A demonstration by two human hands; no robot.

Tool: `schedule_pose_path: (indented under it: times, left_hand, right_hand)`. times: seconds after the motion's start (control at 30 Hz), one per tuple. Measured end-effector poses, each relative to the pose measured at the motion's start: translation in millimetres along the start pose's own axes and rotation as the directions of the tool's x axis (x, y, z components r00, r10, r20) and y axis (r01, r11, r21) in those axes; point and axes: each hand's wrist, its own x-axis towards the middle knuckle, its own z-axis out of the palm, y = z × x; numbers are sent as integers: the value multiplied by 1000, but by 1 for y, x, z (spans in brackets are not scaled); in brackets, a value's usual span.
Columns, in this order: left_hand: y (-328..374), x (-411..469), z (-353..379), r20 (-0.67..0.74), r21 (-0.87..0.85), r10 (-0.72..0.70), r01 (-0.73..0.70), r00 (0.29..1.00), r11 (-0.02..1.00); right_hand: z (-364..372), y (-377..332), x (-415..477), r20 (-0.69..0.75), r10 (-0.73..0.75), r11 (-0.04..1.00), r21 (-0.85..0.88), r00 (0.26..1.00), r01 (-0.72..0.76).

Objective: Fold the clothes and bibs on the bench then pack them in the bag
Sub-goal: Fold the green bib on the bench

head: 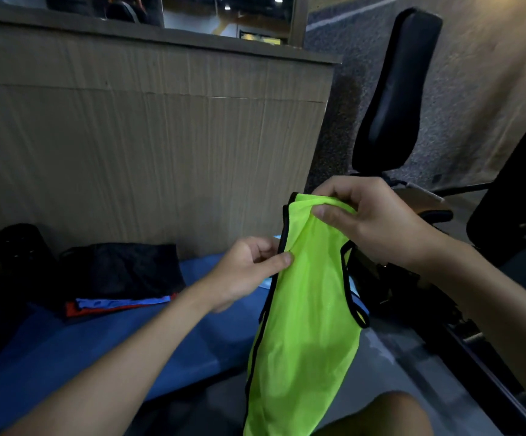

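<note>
"How far along are you?"

"Partway, I'd judge. At the far-left end of the bench sits a pile that looks folded: one black garment on top, one blue piece and one red piece beneath it. Nothing looks packed; I can't tell for sure which dark shape is the bag."

"And what's in your hands?"

"One green bib, hanging just past the bench's right end, unfolded. My right hand has fingers curled over its top, pinching it against the thumb. My left hand pinches the black-trimmed edge lower down, thumb on the mesh."

"What's left, then?"

"Folding this bib, then packing all four pieces."
</note>
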Motion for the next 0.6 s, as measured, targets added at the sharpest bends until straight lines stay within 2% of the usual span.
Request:
schedule_pose_path:
  times: [0.13, 0.3, 0.5, 0.6]
  left_hand:
    - [-11, -3, -2, 29, -74, -96, 98, 995, 992]
    - [-17, -18, -18, 140, 46, -193, 189, 971, 981]
    - [-6, -27, -57, 70, 102, -125, 118, 990, 988]
    - [14, -28, -77, -36, 189, -63, 69, 997, 979]
  right_hand:
    - [0, 1, 1, -11, 12, 1000, 3, 1000, -12]
    - [4, 9, -1, -87, 38, 997, 73, 996, -32]
    - [19, 27, 3, -143, 67, 997, 48, 987, -60]
    - [33, 28, 13, -221, 63, 996, 68, 973, -49]
